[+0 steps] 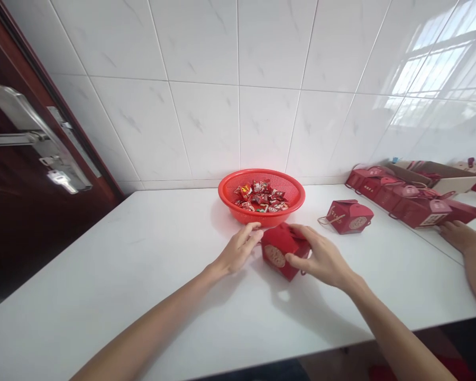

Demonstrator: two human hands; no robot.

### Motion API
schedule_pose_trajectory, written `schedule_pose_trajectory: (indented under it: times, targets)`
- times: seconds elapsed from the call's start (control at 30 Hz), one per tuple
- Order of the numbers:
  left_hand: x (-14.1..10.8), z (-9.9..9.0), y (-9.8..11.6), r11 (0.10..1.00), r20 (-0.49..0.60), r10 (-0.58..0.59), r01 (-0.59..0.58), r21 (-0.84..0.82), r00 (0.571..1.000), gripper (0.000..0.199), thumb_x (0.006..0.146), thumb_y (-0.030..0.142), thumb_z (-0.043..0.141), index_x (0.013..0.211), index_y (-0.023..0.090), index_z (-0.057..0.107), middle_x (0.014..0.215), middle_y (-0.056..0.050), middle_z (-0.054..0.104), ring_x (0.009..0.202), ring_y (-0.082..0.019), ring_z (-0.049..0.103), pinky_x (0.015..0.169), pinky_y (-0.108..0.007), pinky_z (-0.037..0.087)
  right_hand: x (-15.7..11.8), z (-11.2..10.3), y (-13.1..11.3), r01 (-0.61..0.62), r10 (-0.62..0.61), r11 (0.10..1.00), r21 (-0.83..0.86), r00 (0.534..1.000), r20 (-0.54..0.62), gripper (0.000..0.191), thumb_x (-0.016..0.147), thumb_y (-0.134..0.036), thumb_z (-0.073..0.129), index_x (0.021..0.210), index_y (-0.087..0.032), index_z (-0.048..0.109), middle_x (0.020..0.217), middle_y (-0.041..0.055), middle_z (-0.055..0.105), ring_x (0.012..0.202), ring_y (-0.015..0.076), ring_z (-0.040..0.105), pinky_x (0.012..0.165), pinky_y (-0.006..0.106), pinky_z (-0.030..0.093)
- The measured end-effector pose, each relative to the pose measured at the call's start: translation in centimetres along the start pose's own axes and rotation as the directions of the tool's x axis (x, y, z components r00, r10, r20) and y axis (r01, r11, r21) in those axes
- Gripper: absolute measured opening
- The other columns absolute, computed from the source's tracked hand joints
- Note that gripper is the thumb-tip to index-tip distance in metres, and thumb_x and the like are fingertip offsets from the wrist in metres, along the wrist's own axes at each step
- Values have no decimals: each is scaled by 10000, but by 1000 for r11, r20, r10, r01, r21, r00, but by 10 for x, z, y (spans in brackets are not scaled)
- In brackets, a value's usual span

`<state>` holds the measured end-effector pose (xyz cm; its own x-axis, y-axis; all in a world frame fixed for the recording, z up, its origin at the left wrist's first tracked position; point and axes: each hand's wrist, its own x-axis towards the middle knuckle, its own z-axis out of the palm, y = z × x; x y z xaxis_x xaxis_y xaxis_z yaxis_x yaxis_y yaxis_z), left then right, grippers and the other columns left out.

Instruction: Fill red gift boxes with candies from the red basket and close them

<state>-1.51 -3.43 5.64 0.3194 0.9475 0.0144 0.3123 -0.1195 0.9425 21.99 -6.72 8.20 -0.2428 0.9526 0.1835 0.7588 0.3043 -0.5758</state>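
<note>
A small red candy gift box (pixel 276 256) with a round gold emblem stands tilted toward me on the white table. My right hand (pixel 320 255) grips its right side, thumb on the front and fingers over the folded top. At the left edge of the box is my left hand (pixel 240 247), its fingers stretched out and apart; whether they touch the box I cannot tell. Just behind sits a red plastic colander (pixel 223 193) holding several wrapped candies (pixel 261 197). Another red gift box (pixel 349 217), with a string handle, stands to the right.
Several red boxes (pixel 406 203) are lined up at the right by an open carton (pixel 460 182). Another person's hand (pixel 460 236) touches the nearest of them. A tiled wall (pixel 206 127) bounds the table (pixel 143 248) behind; a dark door (pixel 19 211) is at left.
</note>
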Motion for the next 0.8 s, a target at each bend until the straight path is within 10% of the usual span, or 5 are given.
schedule_pose_trajectory:
  times: [0.2,0.3,0.6,0.8]
  targets:
    - [5,3,-17,999,-20,16,-16,-35,1000,473,898,554,560,1206,201,620,1206,-130,685,1065,-277,683,876,-405,604,24,-41,50,-360,278,921,-147,875,-397,557,801,-539,572,1260,-224,558,1259,147,672,1083,358,653,765,412,493]
    - [7,7,-28,999,-12,17,-17,-33,1000,414,876,527,580,1124,202,641,1165,-111,694,984,-257,709,901,-406,592,45,-44,67,-446,338,874,-193,843,-418,578,842,-554,527,1302,-205,513,1243,164,643,1055,345,642,755,407,487]
    - [4,12,-48,999,-53,25,-26,-19,998,297,896,452,530,974,201,670,964,-64,700,909,-243,707,943,-404,540,75,-13,89,-378,223,854,-357,887,-404,662,881,-544,542,1379,-113,479,1421,276,517,1328,440,482,1051,570,380]
    - [5,12,-51,999,-47,33,-34,-9,998,280,895,447,543,920,208,687,958,-62,692,873,-236,685,924,-396,537,83,-1,96,-275,91,849,-452,917,-388,491,932,-371,453,1374,-170,529,1452,191,564,1333,369,491,1145,548,299]
